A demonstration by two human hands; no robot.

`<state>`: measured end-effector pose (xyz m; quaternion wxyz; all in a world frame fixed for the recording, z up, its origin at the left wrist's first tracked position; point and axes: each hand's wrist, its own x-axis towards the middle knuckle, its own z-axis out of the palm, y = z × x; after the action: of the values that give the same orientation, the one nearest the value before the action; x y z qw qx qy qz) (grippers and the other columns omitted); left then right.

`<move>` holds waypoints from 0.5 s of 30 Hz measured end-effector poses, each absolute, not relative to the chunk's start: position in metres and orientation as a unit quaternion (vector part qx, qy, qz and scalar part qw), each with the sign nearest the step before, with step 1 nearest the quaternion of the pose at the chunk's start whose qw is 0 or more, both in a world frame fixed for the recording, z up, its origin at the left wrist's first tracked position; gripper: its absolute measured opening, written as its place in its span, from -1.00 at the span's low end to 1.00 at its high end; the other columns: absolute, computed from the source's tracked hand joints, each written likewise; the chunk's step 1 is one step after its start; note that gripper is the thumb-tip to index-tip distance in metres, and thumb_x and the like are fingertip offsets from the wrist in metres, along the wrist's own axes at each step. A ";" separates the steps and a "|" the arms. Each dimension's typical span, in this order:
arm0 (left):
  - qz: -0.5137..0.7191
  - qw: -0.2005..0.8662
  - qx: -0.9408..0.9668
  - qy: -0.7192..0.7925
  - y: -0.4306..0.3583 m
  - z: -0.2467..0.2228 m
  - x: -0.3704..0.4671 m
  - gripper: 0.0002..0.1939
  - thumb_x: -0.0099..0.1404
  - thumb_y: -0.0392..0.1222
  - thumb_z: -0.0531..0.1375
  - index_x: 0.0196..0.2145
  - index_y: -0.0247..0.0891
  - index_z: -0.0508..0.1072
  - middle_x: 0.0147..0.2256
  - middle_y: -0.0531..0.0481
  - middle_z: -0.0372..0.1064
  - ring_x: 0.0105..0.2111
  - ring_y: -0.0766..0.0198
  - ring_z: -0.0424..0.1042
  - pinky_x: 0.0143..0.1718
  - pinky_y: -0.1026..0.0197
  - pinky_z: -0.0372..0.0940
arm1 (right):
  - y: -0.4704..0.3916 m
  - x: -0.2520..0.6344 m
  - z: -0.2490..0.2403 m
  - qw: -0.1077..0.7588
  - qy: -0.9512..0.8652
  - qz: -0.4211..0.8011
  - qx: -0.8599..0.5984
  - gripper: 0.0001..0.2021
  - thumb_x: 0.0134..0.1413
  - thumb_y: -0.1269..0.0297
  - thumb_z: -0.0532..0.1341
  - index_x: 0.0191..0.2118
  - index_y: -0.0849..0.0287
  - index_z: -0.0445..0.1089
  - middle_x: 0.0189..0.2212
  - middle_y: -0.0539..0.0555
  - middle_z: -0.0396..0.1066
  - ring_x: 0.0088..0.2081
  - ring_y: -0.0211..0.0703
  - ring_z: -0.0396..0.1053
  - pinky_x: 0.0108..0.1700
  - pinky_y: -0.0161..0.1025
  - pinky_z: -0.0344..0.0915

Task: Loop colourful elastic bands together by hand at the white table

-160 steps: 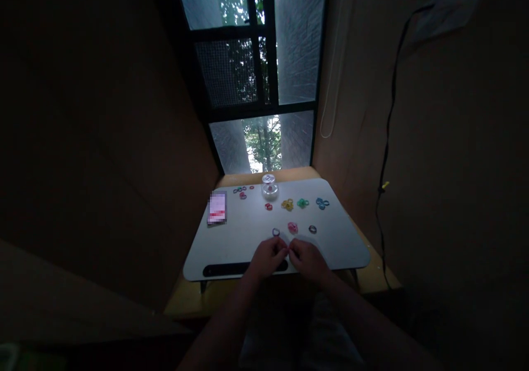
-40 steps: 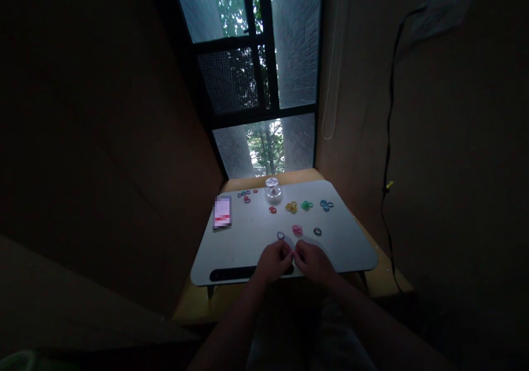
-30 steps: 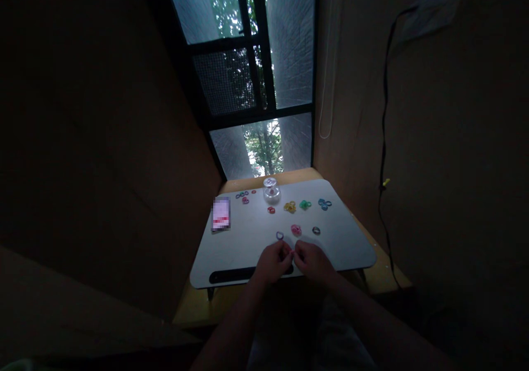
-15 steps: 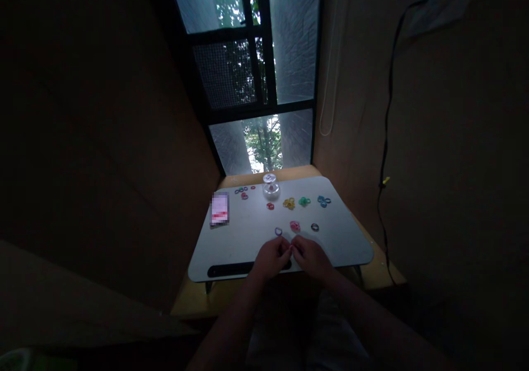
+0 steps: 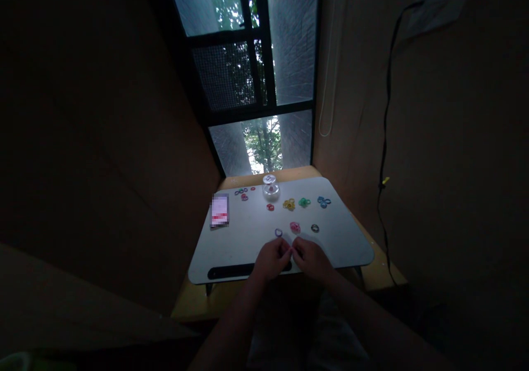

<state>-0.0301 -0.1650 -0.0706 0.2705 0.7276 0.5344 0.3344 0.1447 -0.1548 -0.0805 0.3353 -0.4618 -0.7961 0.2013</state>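
Observation:
My left hand [image 5: 273, 256] and my right hand [image 5: 309, 255] meet above the front edge of a white lap table [image 5: 243, 238]. Thumbs and fingertips are pinched together; whatever sits between them is too small to make out. Just beyond the fingers lie a purple ring-shaped band [image 5: 278, 232], a pile of pink bands [image 5: 295, 227] and a dark band [image 5: 314, 228]. Farther back are red bands [image 5: 270, 207], yellow bands [image 5: 289, 204], green bands [image 5: 305, 202] and blue bands [image 5: 323, 202].
A clear round jar [image 5: 271, 188] stands at the back, with mixed bands [image 5: 243, 193] to its left. A phone with a blurred screen [image 5: 220, 210] lies at the left. A black slot [image 5: 231, 271] runs along the front edge. A cable [image 5: 385, 139] hangs on the right wall.
The view has shifted very slightly. My hands stay pinched together in the same place, and the bands on the table have not moved.

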 end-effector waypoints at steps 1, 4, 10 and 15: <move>0.334 0.269 0.728 0.535 -0.165 -0.071 -0.030 -0.82 0.28 -0.09 0.18 -0.39 -0.24 0.41 -0.50 0.09 0.39 -0.50 0.34 0.31 -0.45 0.30 0.13 | -0.155 0.145 -0.081 0.335 -0.796 0.201 -0.462 -0.83 0.16 0.33 0.12 -0.46 0.12 0.23 -0.56 -0.06 0.29 -0.49 -0.25 0.22 -0.42 -0.31 -0.02; 0.333 0.262 0.732 0.534 -0.165 -0.071 -0.030 -0.83 0.27 -0.10 0.18 -0.40 -0.24 0.41 -0.50 0.09 0.38 -0.50 0.34 0.29 -0.44 0.30 0.12 | -0.155 0.145 -0.081 0.336 -0.799 0.204 -0.456 -0.84 0.16 0.33 0.12 -0.46 0.12 0.24 -0.54 -0.05 0.30 -0.48 -0.24 0.23 -0.41 -0.31 -0.01; 0.328 0.263 0.734 0.534 -0.164 -0.071 -0.030 -0.86 0.26 -0.13 0.17 -0.38 -0.24 0.42 -0.50 0.08 0.39 -0.49 0.33 0.30 -0.43 0.29 0.13 | -0.156 0.147 -0.079 0.340 -0.804 0.213 -0.439 -0.89 0.10 0.37 0.12 -0.45 0.13 0.25 -0.53 -0.05 0.31 -0.47 -0.24 0.24 -0.39 -0.31 0.02; 0.328 0.268 0.729 0.538 -0.165 -0.070 -0.029 -0.83 0.27 -0.10 0.17 -0.39 -0.24 0.42 -0.50 0.09 0.37 -0.50 0.33 0.29 -0.44 0.29 0.12 | -0.157 0.146 -0.078 0.341 -0.801 0.212 -0.445 -0.89 0.07 0.40 0.13 -0.45 0.13 0.25 -0.53 -0.05 0.31 -0.47 -0.24 0.23 -0.40 -0.31 0.02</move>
<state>-0.0294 -0.1651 -0.0701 0.2681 0.7285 0.5381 0.3284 0.1463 -0.1566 -0.0777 0.3406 -0.4449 -0.8007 0.2119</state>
